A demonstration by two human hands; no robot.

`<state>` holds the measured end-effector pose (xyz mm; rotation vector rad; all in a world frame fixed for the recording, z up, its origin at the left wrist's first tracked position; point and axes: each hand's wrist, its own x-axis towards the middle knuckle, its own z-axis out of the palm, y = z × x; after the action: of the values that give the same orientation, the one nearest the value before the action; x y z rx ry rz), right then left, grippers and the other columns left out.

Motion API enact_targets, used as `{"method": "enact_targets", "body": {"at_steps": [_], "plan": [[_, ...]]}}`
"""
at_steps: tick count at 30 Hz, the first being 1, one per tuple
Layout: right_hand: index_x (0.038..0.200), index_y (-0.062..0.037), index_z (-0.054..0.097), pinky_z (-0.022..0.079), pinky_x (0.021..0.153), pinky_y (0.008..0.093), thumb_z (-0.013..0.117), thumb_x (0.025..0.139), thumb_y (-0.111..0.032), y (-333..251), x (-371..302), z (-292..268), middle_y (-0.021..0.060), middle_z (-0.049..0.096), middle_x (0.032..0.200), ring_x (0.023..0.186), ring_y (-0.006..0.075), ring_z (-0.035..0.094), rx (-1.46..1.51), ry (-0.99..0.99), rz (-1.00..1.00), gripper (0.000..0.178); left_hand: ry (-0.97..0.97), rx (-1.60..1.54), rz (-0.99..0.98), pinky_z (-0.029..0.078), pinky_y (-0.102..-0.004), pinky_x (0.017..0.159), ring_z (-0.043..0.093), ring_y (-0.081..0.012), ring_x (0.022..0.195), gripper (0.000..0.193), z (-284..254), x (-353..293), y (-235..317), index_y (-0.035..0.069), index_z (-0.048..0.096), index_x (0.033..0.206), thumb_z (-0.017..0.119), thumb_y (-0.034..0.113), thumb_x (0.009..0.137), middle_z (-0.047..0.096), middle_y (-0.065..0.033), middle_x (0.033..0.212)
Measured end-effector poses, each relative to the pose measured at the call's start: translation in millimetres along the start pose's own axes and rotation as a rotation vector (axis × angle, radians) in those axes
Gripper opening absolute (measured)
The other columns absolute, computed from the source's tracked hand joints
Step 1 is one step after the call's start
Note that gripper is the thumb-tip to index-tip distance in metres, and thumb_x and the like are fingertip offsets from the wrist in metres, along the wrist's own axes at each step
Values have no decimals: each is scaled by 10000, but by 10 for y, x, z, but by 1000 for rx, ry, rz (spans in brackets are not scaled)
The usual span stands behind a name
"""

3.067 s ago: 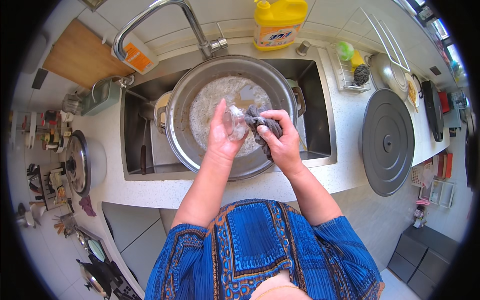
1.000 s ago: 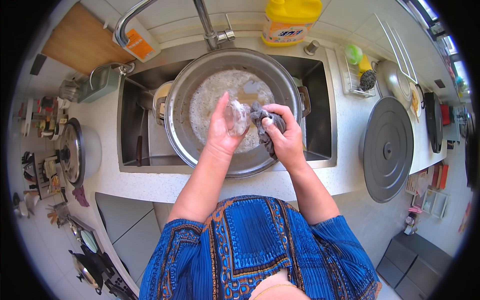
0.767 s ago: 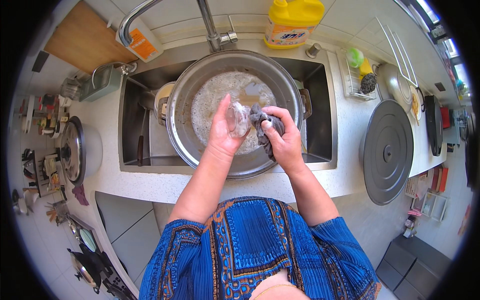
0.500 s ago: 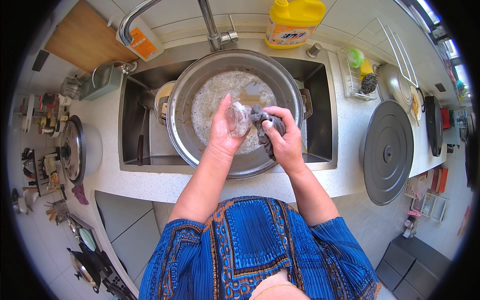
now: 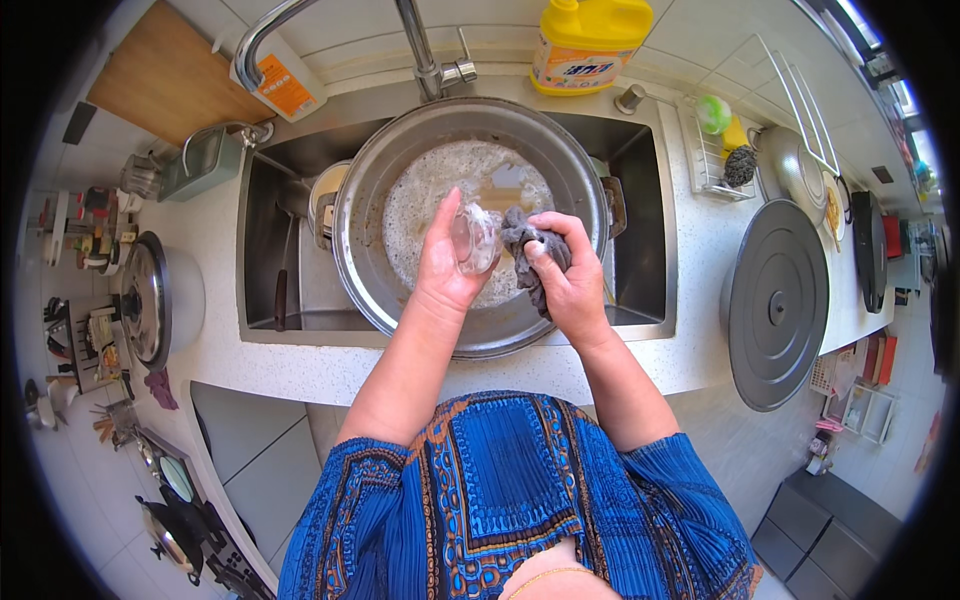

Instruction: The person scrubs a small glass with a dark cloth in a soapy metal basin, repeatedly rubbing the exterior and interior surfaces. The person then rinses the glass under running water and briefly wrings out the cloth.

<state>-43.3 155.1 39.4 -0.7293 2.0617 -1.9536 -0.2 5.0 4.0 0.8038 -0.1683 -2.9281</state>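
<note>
My left hand [image 5: 447,265] is closed around a small clear glass [image 5: 475,240] with white suds on it, its mouth toward the right. Beside it, my right hand [image 5: 580,280] grips a crumpled dark grey cloth [image 5: 530,250], whose bunched front lies close to the glass rim. Both hands are above a large metal basin [image 5: 362,270] with a side handle at each end. Foamy, cloudy water [image 5: 420,180] covers the basin's bottom. Whether the cloth touches the glass I cannot tell.
The basin sits over a steel sink [image 5: 650,250]. Behind it rise the tap [image 5: 425,75] and a yellow detergent jug [image 5: 585,50]. A large dark lid [image 5: 775,340] stands at the right, near a wire rack [image 5: 722,185] with scrubbers. A lidded pot [image 5: 180,300] is at the left.
Almost nothing differs. Both hands, the glass and the cloth keep nearly the same places.
</note>
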Motion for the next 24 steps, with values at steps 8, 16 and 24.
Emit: {"method": "enact_targets", "body": {"at_steps": [8,16,24], "plan": [[1042,-53,580,455,835,305,655,806,-21,12,-8,5,101,594,986,926,229,580,-5,0,-23,249,-31,4,-38,562,-375,691,664,-233,772,291,-82,24,30,102,625,874,582,390,881,674,-70,825],[1004,-49,588,455,829,300,677,786,-16,59,6,-1,94,601,958,919,220,584,12,-7,-20,238,33,40,23,559,-316,630,653,-192,766,327,-39,41,-4,69,601,1030,631,345,857,665,-64,893],[1001,-48,590,457,833,300,685,782,-21,55,24,3,90,605,958,920,215,587,11,-3,-6,241,21,42,12,558,-311,618,655,-198,761,343,32,5,14,69,601,1035,615,367,865,667,-67,896]]}}
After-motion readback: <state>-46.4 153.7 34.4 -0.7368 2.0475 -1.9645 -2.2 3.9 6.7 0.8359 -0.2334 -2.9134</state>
